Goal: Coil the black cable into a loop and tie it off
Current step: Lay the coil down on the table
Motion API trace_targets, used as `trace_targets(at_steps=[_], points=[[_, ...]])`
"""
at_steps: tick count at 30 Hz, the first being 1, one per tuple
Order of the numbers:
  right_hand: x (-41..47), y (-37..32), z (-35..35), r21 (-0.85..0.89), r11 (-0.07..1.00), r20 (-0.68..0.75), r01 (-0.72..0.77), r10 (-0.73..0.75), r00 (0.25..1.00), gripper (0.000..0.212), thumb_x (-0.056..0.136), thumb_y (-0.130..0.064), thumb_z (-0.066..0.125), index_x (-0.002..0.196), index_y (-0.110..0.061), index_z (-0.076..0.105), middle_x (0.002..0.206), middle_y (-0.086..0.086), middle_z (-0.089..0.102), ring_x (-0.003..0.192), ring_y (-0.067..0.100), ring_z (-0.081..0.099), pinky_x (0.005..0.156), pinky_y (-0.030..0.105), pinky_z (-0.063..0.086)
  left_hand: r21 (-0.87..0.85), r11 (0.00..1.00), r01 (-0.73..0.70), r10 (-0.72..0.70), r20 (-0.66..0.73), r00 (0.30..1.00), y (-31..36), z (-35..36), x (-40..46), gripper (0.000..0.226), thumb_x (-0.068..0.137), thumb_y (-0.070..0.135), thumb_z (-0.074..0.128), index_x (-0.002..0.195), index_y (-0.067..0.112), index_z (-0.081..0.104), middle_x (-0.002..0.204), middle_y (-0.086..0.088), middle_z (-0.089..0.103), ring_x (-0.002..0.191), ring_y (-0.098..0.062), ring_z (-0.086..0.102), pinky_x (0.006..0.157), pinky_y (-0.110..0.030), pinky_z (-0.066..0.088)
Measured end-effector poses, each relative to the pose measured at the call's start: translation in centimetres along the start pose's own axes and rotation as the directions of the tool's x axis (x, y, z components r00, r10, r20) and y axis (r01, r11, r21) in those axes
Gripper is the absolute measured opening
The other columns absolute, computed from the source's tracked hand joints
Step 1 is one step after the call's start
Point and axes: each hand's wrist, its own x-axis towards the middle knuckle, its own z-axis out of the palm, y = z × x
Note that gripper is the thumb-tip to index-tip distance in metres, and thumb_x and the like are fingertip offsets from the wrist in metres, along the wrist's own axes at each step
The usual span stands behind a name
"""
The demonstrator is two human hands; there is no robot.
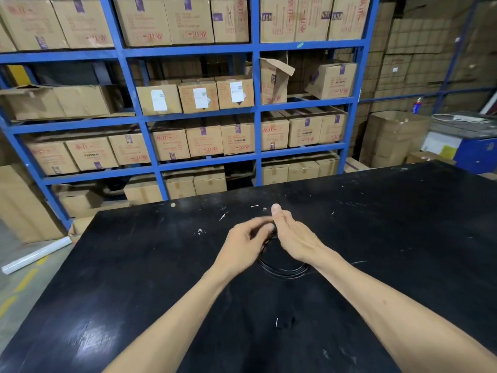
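The black cable (282,271) hangs in a coil of several turns above the black table (403,238), its lower arc showing between my wrists. My left hand (243,242) is blurred, its fingers pinched at the top of the coil. Touching it on the right, my right hand (291,235) grips the same top part of the coil, thumb pointing up. The top of the loop is hidden between the two hands.
A blue shelf rack (256,109) full of cardboard boxes stands behind the table. A white roll (35,255) lies on the floor at the left. Small white scraps (277,322) dot the tabletop. Large boxes and a blue machine (476,154) stand at the far right.
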Motion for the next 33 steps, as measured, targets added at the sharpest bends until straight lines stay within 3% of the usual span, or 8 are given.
trace_targets(at_steps=[2,5,9,13,17,22,27,33], points=[[0.0,0.0,0.0,0.094,0.994,0.040,-0.053,0.049,0.998,0.103,0.080,-0.090,-0.006,0.152,-0.030,0.035,0.105,0.003,0.067,0.099,0.022,0.064,0.093,0.046,0.048,0.036,0.997,-0.064,0.064,0.001,0.998,-0.4,0.9,-0.8,0.024,0.100,0.027,0.059,0.117,0.029,0.075,0.091,0.006,0.077,0.073,-0.008,0.071,0.071,-0.022,0.056],[-0.1,0.1,-0.3,0.199,0.973,0.051,-0.116,0.108,0.993,0.114,0.068,-0.097,-0.005,0.154,-0.032,0.035,0.076,-0.003,0.059,0.067,0.010,0.057,0.064,0.030,0.040,0.250,0.939,-0.236,0.260,-0.067,0.963,-0.9,1.4,-1.3,0.020,0.099,0.020,0.062,0.110,0.014,0.077,0.085,0.002,0.070,0.068,-0.004,0.061,0.067,-0.013,0.045],[0.1,0.4,0.0,0.145,0.983,0.064,-0.115,0.107,0.992,0.106,0.076,-0.093,-0.005,0.149,-0.030,0.041,0.080,0.000,0.066,0.079,0.014,0.063,0.078,0.036,0.045,0.452,0.802,-0.391,0.388,0.103,0.916,-0.8,0.9,-0.8,0.020,0.098,0.017,0.063,0.107,0.004,0.075,0.091,-0.010,0.069,0.079,-0.021,0.064,0.074,-0.028,0.050],[0.3,0.9,0.7,0.098,0.988,0.101,-0.117,0.107,0.989,0.098,0.080,-0.090,-0.004,0.140,-0.029,0.043,0.082,-0.004,0.070,0.101,0.024,0.066,0.100,0.048,0.046,0.515,0.801,-0.304,0.221,0.217,0.951,-0.9,1.3,0.0,0.018,0.097,0.009,0.058,0.099,0.000,0.074,0.088,-0.011,0.067,0.078,-0.024,0.063,0.065,-0.017,0.042],[1.8,1.4,1.2,0.161,0.978,0.074,-0.131,0.121,0.990,0.072,0.090,-0.081,0.005,0.126,-0.030,0.040,0.074,-0.006,0.065,0.071,0.011,0.061,0.068,0.033,0.043,0.484,0.862,-0.148,0.103,0.120,0.988,-0.7,1.8,1.0,0.027,0.089,-0.004,0.054,0.091,0.007,0.079,0.070,0.007,0.060,0.061,-0.005,0.053,0.057,-0.009,0.036],[3.9,4.6,2.2,0.348,0.926,0.133,-0.144,0.103,0.986,0.032,0.102,-0.037,0.048,0.131,-0.028,0.038,0.081,-0.003,0.063,0.059,0.010,0.052,0.061,0.027,0.045,0.336,0.936,0.109,-0.082,-0.092,0.992,-2.8,2.1,2.6,0.022,0.090,0.001,0.060,0.095,0.007,0.081,0.071,0.001,0.067,0.065,-0.010,0.055,0.065,-0.013,0.047],[4.0,9.3,4.3,0.603,0.792,0.045,-0.093,0.083,0.996,0.022,0.105,-0.026,0.059,0.107,-0.016,0.078,0.087,-0.001,0.068,0.072,0.007,0.055,0.072,0.021,0.041,-0.288,0.809,0.513,-0.559,-0.107,0.822,-6.3,3.1,3.9,0.018,0.091,-0.006,0.062,0.077,0.000,0.071,0.065,-0.012,0.061,0.052,-0.015,0.054,0.047,-0.020,0.050],[4.8,12.6,8.5,0.737,0.606,0.107,-0.299,0.333,0.937,0.026,0.101,-0.002,0.057,0.090,-0.011,0.079,0.085,0.009,0.066,0.057,0.009,0.048,0.071,0.030,0.048,-0.448,0.589,0.673,-0.751,0.005,0.660,-10.6,6.0,3.2,0.018,0.090,-0.006,0.062,0.074,-0.001,0.068,0.065,-0.013,0.062,0.041,-0.011,0.055,0.044,-0.020,0.048]])
